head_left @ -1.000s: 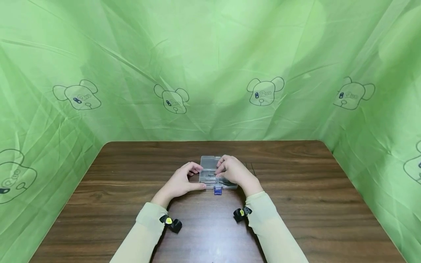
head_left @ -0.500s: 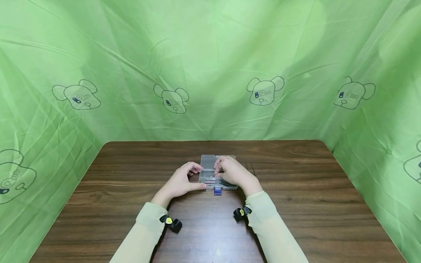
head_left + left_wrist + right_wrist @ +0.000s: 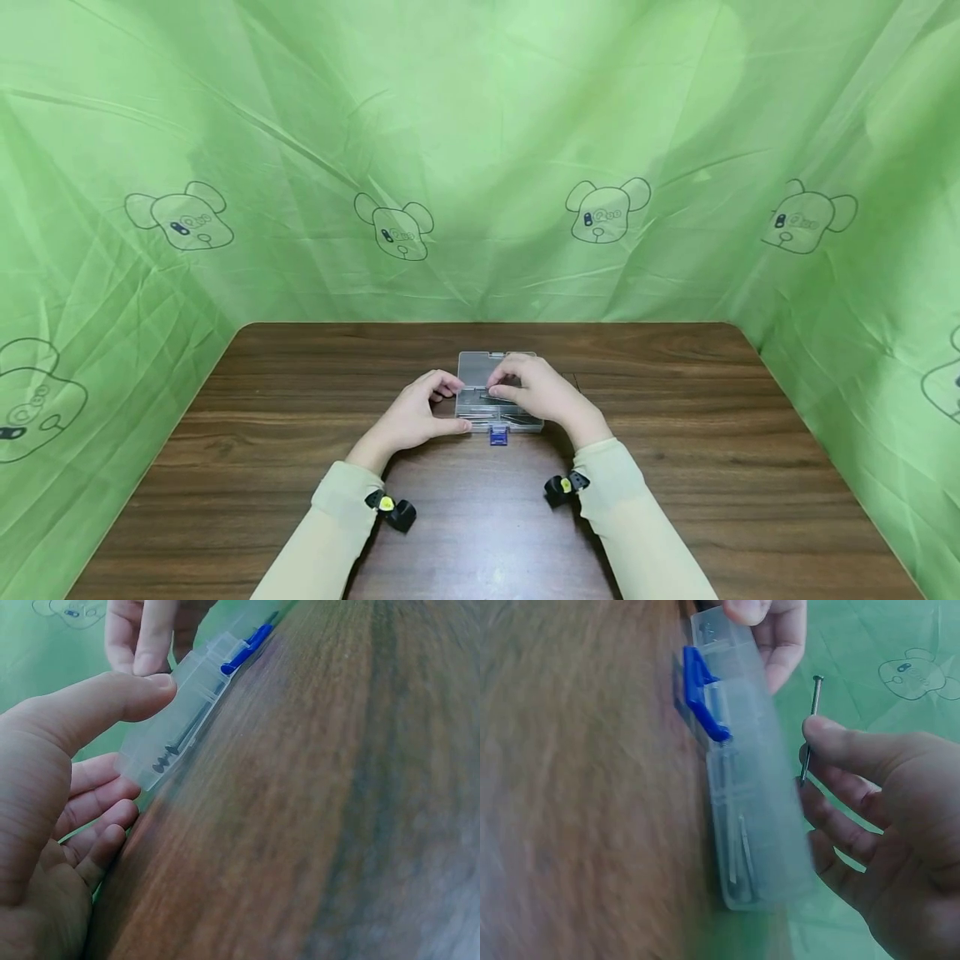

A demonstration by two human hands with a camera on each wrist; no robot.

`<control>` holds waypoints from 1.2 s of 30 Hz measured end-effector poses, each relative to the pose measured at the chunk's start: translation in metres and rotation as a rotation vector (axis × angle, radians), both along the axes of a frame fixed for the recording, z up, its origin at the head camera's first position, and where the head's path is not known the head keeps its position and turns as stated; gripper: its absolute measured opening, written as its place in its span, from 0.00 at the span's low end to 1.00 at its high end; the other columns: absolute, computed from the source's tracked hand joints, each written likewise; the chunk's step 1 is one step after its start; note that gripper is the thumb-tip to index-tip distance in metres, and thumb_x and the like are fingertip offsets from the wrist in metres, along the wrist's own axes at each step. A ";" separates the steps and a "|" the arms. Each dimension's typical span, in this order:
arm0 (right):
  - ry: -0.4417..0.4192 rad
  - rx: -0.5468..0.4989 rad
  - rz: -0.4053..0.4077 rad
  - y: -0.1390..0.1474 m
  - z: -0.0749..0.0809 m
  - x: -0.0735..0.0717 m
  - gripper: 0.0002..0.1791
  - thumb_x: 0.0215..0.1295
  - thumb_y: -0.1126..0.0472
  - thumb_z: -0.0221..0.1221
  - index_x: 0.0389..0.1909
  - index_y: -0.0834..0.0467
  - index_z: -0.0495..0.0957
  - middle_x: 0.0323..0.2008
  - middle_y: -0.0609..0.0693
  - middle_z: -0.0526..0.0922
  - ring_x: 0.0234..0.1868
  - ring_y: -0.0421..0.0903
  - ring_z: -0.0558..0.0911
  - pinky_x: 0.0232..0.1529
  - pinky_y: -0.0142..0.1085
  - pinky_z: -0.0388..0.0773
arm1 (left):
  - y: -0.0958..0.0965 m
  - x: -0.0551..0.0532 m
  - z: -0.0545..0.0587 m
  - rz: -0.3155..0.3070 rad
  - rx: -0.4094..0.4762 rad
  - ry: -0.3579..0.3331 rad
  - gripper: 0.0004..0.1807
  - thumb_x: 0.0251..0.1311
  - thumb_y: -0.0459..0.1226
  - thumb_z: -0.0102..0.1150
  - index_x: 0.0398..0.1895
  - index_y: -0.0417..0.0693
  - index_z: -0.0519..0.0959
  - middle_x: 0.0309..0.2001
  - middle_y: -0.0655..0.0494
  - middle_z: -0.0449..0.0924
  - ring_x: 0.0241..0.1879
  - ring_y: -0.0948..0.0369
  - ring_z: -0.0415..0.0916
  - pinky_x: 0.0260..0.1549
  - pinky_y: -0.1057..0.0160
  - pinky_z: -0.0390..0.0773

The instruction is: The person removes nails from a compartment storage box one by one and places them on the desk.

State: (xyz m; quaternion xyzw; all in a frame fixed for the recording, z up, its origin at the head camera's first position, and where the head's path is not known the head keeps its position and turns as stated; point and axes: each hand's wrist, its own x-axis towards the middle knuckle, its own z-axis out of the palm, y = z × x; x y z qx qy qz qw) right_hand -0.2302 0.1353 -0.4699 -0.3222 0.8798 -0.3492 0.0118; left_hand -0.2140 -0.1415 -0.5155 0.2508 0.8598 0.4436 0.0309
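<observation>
- Shifted slightly toward the right edge of the wood-grain tabletop (image 3: 187,500) in the last half-second: a person's right hand (image 3: 551,393); the left hand (image 3: 412,410) stays put.
- Green curtain (image 3: 480,125), printed with outlined animal heads, surrounds the tabletop's far edge and sides.
- Left grip: thumb and fingers clamped on the left end of a clear plastic box (image 3: 474,371).
- Right grip: thumb and fingertips together, pinching a metal nail (image 3: 815,697) over the box; whether they touch, the views cannot tell.
- The box lies near the tabletop's far edge, roughly midway between its far corners.
- A blue latch (image 3: 498,436) juts from its near side; more nails (image 3: 747,855) lie inside.
</observation>
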 end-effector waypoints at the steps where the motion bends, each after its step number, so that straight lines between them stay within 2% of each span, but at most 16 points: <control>1: -0.002 -0.013 0.001 0.001 0.002 0.001 0.03 0.76 0.59 0.69 0.45 0.53 0.89 0.45 0.43 0.87 0.49 0.43 0.84 0.57 0.45 0.82 | 0.000 0.000 0.000 -0.002 0.003 0.001 0.34 0.51 0.48 0.88 0.60 0.51 0.82 0.53 0.59 0.82 0.55 0.58 0.78 0.59 0.54 0.80; 9: -0.051 -0.132 -0.036 0.016 0.021 0.007 0.04 0.77 0.59 0.69 0.48 0.52 0.88 0.40 0.40 0.87 0.42 0.40 0.83 0.44 0.39 0.83 | 0.001 -0.001 0.001 -0.004 0.001 -0.004 0.35 0.51 0.48 0.88 0.60 0.49 0.82 0.53 0.58 0.83 0.55 0.58 0.78 0.59 0.54 0.80; 14: -0.046 -0.213 -0.078 0.033 0.033 0.012 0.06 0.77 0.59 0.68 0.50 0.54 0.88 0.41 0.43 0.88 0.41 0.43 0.84 0.43 0.40 0.84 | 0.000 -0.001 0.002 0.000 -0.003 -0.003 0.35 0.51 0.47 0.88 0.60 0.49 0.82 0.54 0.58 0.83 0.55 0.58 0.78 0.60 0.53 0.80; 18: -0.006 -0.233 -0.161 0.049 0.038 0.015 0.07 0.77 0.60 0.67 0.51 0.55 0.87 0.40 0.44 0.88 0.40 0.44 0.84 0.43 0.37 0.83 | -0.001 -0.001 0.002 0.000 -0.006 -0.008 0.35 0.52 0.48 0.88 0.61 0.50 0.82 0.54 0.58 0.82 0.55 0.58 0.78 0.60 0.53 0.80; 23: 0.034 -0.255 -0.290 0.066 0.032 0.015 0.08 0.78 0.60 0.67 0.52 0.59 0.86 0.39 0.47 0.88 0.39 0.44 0.84 0.42 0.34 0.81 | -0.002 -0.001 0.002 0.002 -0.008 -0.011 0.35 0.52 0.48 0.88 0.61 0.51 0.82 0.54 0.59 0.82 0.56 0.59 0.78 0.60 0.53 0.79; 29: 0.015 -0.269 -0.416 0.090 0.018 0.014 0.10 0.78 0.58 0.67 0.51 0.60 0.86 0.39 0.51 0.89 0.37 0.45 0.83 0.40 0.30 0.79 | -0.001 -0.002 0.002 -0.003 0.004 -0.006 0.35 0.52 0.47 0.88 0.61 0.50 0.82 0.54 0.59 0.82 0.55 0.58 0.78 0.60 0.53 0.79; 36: -0.064 -0.206 -0.475 0.125 -0.005 0.014 0.11 0.79 0.58 0.66 0.51 0.62 0.86 0.37 0.52 0.89 0.36 0.44 0.85 0.37 0.29 0.79 | -0.001 -0.001 -0.001 -0.007 0.003 -0.016 0.36 0.52 0.48 0.88 0.62 0.50 0.81 0.55 0.59 0.82 0.56 0.58 0.78 0.60 0.53 0.79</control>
